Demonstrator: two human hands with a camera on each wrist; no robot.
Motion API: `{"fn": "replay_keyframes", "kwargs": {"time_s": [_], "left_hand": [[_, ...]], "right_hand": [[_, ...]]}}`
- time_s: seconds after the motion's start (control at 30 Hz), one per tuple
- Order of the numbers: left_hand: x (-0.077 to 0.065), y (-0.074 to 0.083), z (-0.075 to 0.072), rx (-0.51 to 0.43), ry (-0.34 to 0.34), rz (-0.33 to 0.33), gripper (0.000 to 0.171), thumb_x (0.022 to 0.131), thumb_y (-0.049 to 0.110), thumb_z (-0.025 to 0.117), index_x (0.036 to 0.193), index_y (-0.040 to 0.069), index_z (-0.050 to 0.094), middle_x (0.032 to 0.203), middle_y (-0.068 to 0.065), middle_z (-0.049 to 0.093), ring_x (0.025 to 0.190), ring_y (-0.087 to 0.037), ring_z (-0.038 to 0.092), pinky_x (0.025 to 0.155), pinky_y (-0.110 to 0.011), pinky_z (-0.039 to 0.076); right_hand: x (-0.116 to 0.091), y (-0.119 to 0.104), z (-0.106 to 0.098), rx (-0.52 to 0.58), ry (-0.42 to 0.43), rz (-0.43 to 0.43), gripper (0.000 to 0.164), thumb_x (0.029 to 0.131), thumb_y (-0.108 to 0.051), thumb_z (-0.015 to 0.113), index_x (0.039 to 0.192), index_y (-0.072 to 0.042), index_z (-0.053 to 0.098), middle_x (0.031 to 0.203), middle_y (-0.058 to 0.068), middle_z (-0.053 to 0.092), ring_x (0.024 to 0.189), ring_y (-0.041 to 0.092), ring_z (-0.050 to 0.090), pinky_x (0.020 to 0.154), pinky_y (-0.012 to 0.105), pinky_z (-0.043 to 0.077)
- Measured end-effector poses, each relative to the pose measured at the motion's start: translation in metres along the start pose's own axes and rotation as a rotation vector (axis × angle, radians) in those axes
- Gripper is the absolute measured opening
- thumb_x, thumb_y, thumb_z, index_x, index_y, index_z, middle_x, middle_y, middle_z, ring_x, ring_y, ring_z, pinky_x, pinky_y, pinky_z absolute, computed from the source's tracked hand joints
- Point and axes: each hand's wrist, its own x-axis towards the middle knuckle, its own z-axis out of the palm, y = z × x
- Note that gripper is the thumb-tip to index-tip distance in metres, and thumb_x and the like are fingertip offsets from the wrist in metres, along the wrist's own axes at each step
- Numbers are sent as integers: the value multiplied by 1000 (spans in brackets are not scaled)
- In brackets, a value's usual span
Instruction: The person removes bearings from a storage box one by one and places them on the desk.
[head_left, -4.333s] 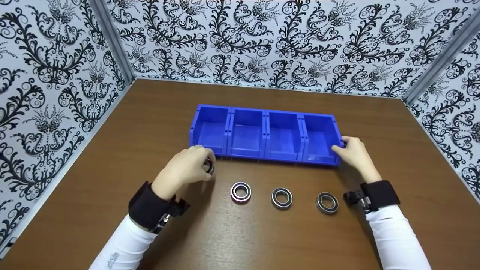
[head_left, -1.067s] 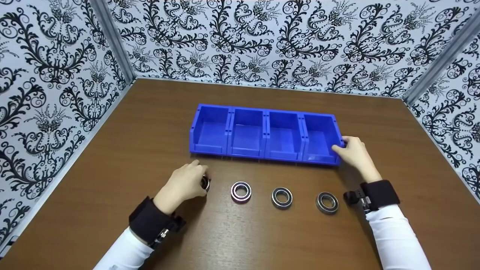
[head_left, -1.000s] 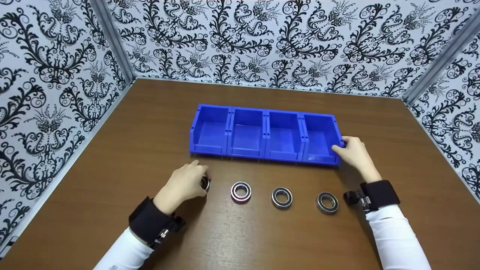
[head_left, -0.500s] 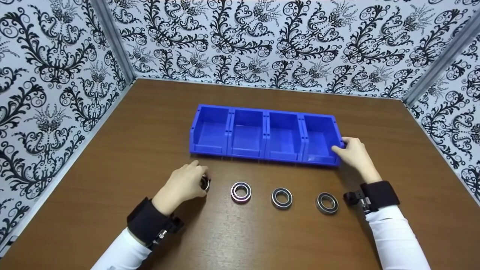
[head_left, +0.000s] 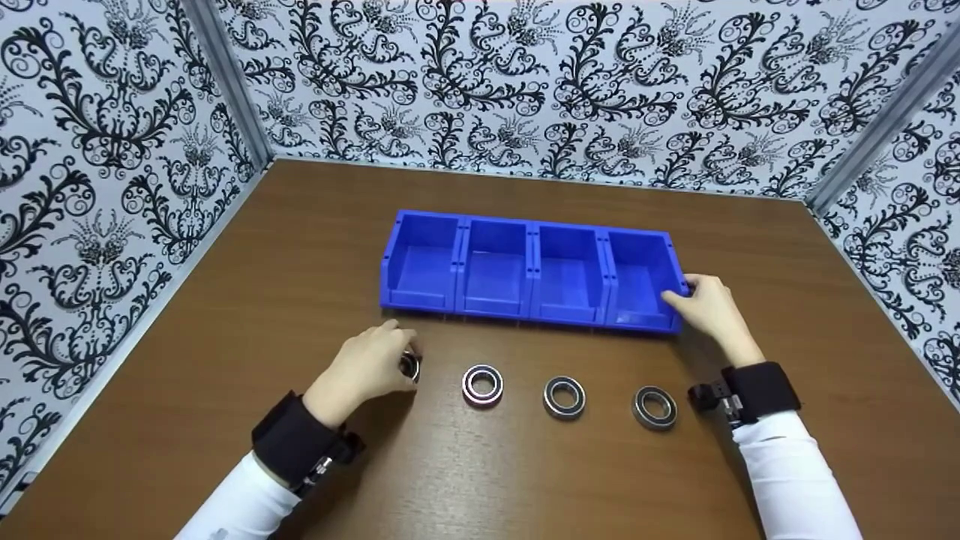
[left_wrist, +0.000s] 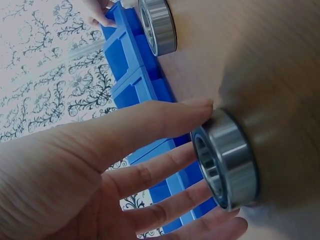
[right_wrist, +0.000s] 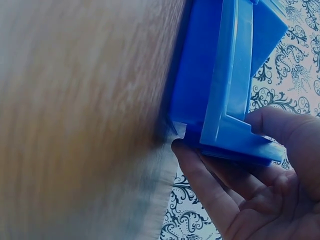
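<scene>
My left hand pinches a steel ball bearing at the left end of a row of bearings. In the left wrist view its thumb lies against one edge and the fingers reach round the other side; the bearing is at the tabletop. In the head view the hand hides most of it. My right hand grips the right end wall of a blue four-bay bin, thumb over the wall and fingers outside, as the right wrist view also shows.
Right of the left hand, three more bearings lie flat in a row: one with a purplish sheen, a middle one and a right one. They rest on a brown wooden table. Patterned walls enclose the back and sides.
Since the earliest frame, my left hand has brought its bearing from the bin's left front corner back toward me, into the row. Over the last second it has barely moved. My right hand stays put.
</scene>
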Motion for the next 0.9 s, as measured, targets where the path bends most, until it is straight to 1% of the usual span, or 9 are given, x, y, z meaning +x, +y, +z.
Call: {"fn": "replay_keyframes", "kwargs": {"time_s": [0.1,0.17,0.27,0.3,0.37,0.43,0.6,0.8,0.9], "left_hand": [[2,-1,-3,-8,0,-4,38,66,18,92,96,9,71,99,-12,67,97,-40,69,81,-56,58],[5,-1,-6,-11,-5,-1,38,67,18,91,98,9,71,100,-11,67,98,-39,69,82,-56,58],[8,-1,-10,-6,-7,1,36,69,18,88,100,9,72,101,-11,67,98,-38,69,82,-55,58],[10,-2,-11,1,-5,2,36,70,18,87,101,9,72,101,-11,67,98,-37,69,82,-55,58],[12,-2,-13,15,0,3,36,72,18,86,105,8,72,103,-12,68,98,-38,69,81,-55,58],[15,-3,-16,24,6,1,37,75,19,86,108,8,72,104,-13,68,99,-38,69,81,-55,58],[25,-5,-24,23,32,8,38,79,22,84,112,7,71,109,-14,68,103,-38,68,85,-57,58],[42,-5,-35,8,86,36,40,83,24,81,117,8,71,115,-16,68,109,-40,68,88,-59,58],[51,-4,-41,1,121,47,41,85,26,80,121,9,70,118,-16,68,110,-40,68,89,-59,58]], "right_hand": [[0,-1,0,-10,17,-10,43,95,-22,64,121,12,67,107,29,74,79,15,63,72,24,46],[0,-1,-1,-12,27,-16,44,96,-24,64,122,12,66,109,30,73,86,24,66,76,30,48],[0,-3,-3,-9,28,-13,51,98,-28,63,126,14,63,117,35,70,97,40,69,85,44,55],[1,-3,-3,-10,28,-10,54,99,-31,62,128,15,62,121,36,68,105,46,68,91,51,55],[2,-4,-4,-6,27,-1,59,101,-35,60,131,16,59,127,38,64,117,52,64,101,60,51],[4,-6,-5,-1,28,8,63,102,-39,58,133,16,57,130,39,62,122,54,61,105,62,49],[10,-10,-9,29,32,12,65,103,-40,57,138,15,53,135,37,60,126,51,61,109,59,48],[18,-13,-14,56,40,5,68,103,-39,56,144,15,46,142,36,55,132,50,57,114,58,45],[22,-15,-17,41,49,-4,69,104,-40,55,147,13,43,144,36,54,133,50,56,114,59,44]]}}
